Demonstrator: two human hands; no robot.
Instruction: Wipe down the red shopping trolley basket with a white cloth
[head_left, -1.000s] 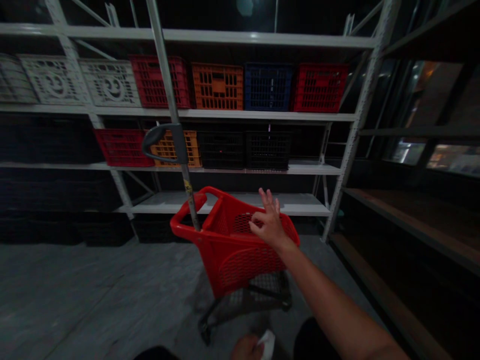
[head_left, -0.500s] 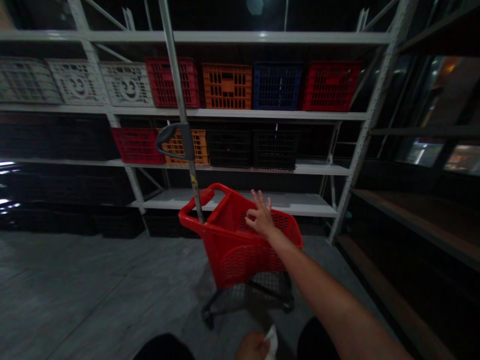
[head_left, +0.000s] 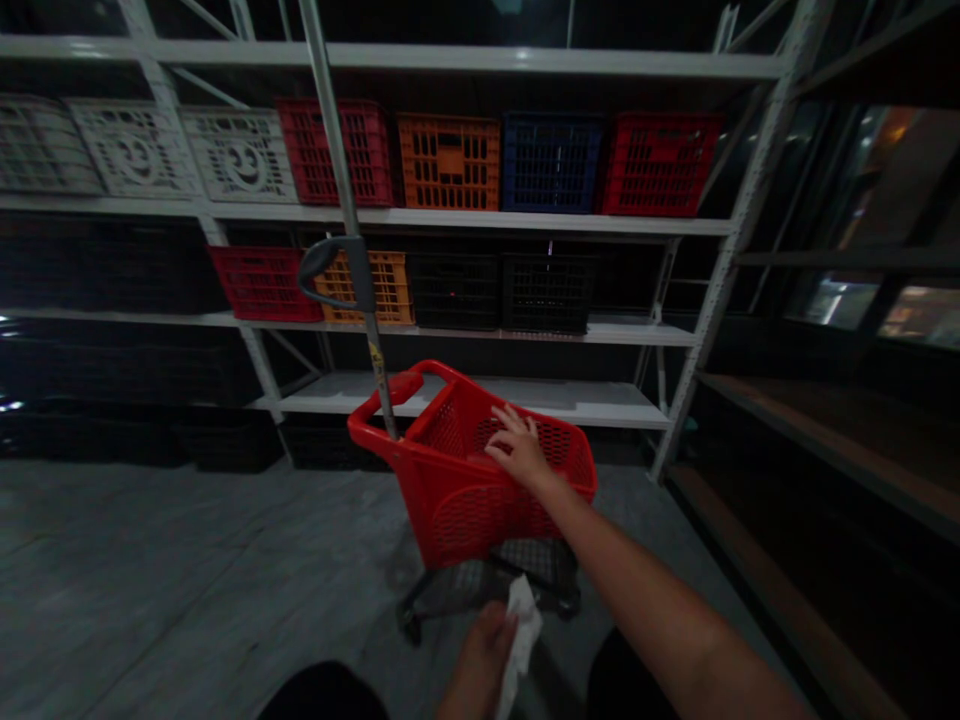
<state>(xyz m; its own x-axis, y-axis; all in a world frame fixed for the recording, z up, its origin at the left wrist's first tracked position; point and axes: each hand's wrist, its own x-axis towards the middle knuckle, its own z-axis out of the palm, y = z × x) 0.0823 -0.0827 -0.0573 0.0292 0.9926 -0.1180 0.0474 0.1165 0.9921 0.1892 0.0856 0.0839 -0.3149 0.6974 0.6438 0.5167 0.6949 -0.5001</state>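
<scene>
A red plastic shopping cart stands on the floor in front of me, its handle toward the left. Over its near side reaches my right hand, fingers extended and apart, holding nothing that I can see. Whether it touches the basket rim I cannot tell. Lower down, close to my knees, my left hand pinches a crumpled white tissue. A tall metal pole with a grey looped grip rises from the cart's handle end.
Behind the cart is a white metal rack. Its shelves hold an orange crate, a blue crate, a red crate and several others. Dark shelving runs along the right. Grey concrete floor lies at left.
My left hand has risen into view with more of the tissue showing. My right hand has lowered slightly, its raised fingers tipping forward and its thumb-and-forefinger ring loosening. The view has shifted a little.
</scene>
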